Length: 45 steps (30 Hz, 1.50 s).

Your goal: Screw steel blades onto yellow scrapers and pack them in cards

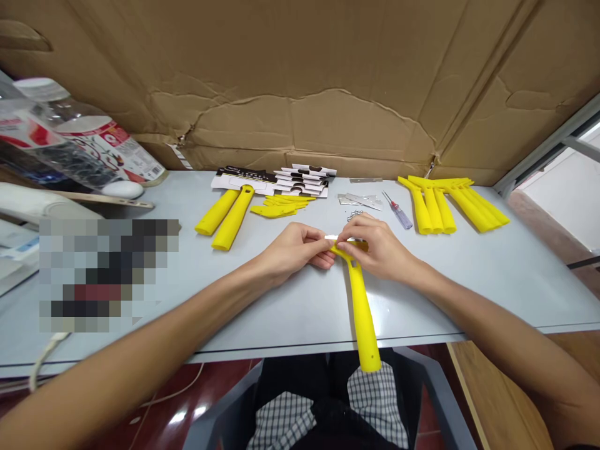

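A yellow plastic scraper handle [362, 312] lies on the grey table [492, 275], its long grip pointing toward me past the table's front edge. My left hand [295, 250] and my right hand [377, 247] meet at its wide head. Between the fingertips of both hands sits a thin metal blade [330, 238], held against the head. My right hand also grips the yellow head from the right.
Two yellow handles [225, 217] and flat yellow parts [281, 206] lie at back left, near printed cards [276, 180]. Metal blades [360, 200], small screws [354, 215], a screwdriver [398, 211] and several assembled scrapers [450, 203] lie at back right. Cardboard [300, 81] stands behind.
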Each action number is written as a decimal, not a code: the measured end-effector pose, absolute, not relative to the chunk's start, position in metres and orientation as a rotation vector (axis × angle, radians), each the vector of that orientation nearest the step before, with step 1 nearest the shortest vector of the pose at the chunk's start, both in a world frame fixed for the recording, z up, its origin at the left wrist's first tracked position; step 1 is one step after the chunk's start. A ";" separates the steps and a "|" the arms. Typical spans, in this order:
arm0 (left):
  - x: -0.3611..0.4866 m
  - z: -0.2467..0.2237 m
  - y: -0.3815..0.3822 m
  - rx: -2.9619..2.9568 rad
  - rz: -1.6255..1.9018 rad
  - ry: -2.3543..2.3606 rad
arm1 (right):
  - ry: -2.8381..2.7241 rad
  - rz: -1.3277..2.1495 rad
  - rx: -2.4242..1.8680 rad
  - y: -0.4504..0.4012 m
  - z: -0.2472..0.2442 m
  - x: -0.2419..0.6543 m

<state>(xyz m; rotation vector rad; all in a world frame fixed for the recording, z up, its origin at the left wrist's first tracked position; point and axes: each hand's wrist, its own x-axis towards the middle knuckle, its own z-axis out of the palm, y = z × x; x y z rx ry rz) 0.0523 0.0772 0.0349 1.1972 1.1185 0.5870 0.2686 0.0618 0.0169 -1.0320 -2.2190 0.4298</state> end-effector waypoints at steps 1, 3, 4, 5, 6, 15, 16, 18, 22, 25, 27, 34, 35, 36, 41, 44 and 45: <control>0.052 0.035 0.077 1.199 0.585 1.122 | -2.218 0.434 -1.026 0.062 0.017 0.269; 0.052 0.035 0.077 1.204 0.581 1.126 | -2.215 0.442 -1.021 0.063 0.017 0.270; 0.052 0.035 0.078 1.206 0.580 1.126 | -2.215 0.443 -1.024 0.063 0.018 0.271; 0.052 0.035 0.078 1.208 0.579 1.127 | -2.216 0.447 -1.028 0.063 0.019 0.271; 0.052 0.036 0.078 1.209 0.578 1.127 | -2.219 0.453 -1.031 0.063 0.020 0.271; 0.052 0.034 0.077 1.200 0.587 1.124 | -2.234 0.461 -0.974 0.063 0.025 0.276; 0.052 0.033 0.077 1.201 0.587 1.121 | -2.256 0.464 -0.965 0.063 0.025 0.277; 0.051 0.033 0.078 1.206 0.586 1.117 | -2.323 0.459 -0.964 0.063 0.025 0.279; 0.051 0.032 0.077 1.212 0.589 1.110 | -2.404 0.409 -1.002 0.063 0.027 0.283; 0.051 0.033 0.077 1.212 0.587 1.117 | -2.410 0.372 -1.021 0.063 0.028 0.283; 0.051 0.033 0.077 1.215 0.584 1.122 | -2.420 0.366 -1.030 0.062 0.028 0.283; 0.048 0.033 0.080 1.224 0.603 1.138 | -2.244 0.221 -1.122 0.068 0.033 0.291; 0.048 0.033 0.080 1.233 0.619 1.142 | -2.175 0.244 -1.200 0.071 0.034 0.293; 0.047 0.035 0.081 1.251 0.639 1.145 | -2.108 0.303 -1.288 0.074 0.036 0.296; 0.043 0.046 0.085 1.355 0.730 1.170 | -1.721 1.129 -1.480 0.082 0.044 0.301; 0.042 0.051 0.087 1.367 0.735 1.204 | -1.508 1.461 -1.342 0.082 0.045 0.298; 0.042 0.051 0.088 1.369 0.736 1.212 | -1.466 1.499 -1.312 0.081 0.046 0.297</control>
